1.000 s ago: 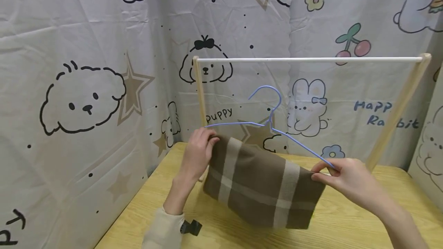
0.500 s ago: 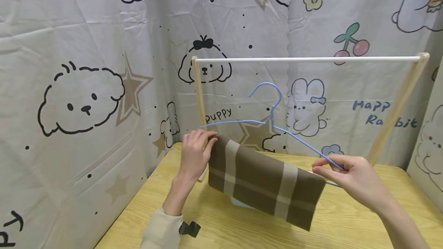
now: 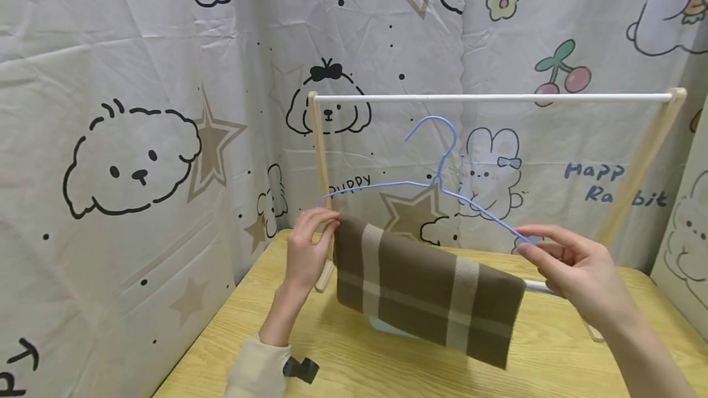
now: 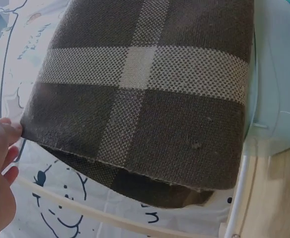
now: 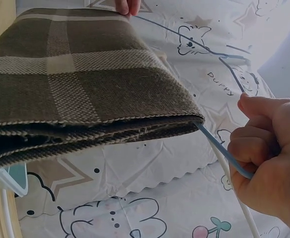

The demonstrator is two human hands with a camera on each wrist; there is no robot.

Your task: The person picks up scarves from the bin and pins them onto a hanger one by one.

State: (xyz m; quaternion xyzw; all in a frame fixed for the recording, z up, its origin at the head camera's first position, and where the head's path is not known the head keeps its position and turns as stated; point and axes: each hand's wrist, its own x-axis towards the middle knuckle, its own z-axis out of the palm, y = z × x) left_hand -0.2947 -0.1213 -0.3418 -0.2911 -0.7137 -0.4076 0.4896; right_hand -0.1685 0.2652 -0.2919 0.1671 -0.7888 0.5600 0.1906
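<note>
Cloth, centre of the head view: folded over the lower bar of the hanger, draping apparently done; hook not yet on the rail, upper right; left hand, lower centre: fingertips pinching the cloth's corner; right hand, lower right: fingers curled round the hanger's end; tub, upper right of the left wrist view: partly behind the cloth, contents not visible.

The folded, brown woven cloth carries crossing off-white bands in a plaid. The thin periwinkle-blue wire hanger is plain; the pale tan wooden rack has a white rod. Black-outlined dogs and tan stars pattern the white fabric curtain.
</note>
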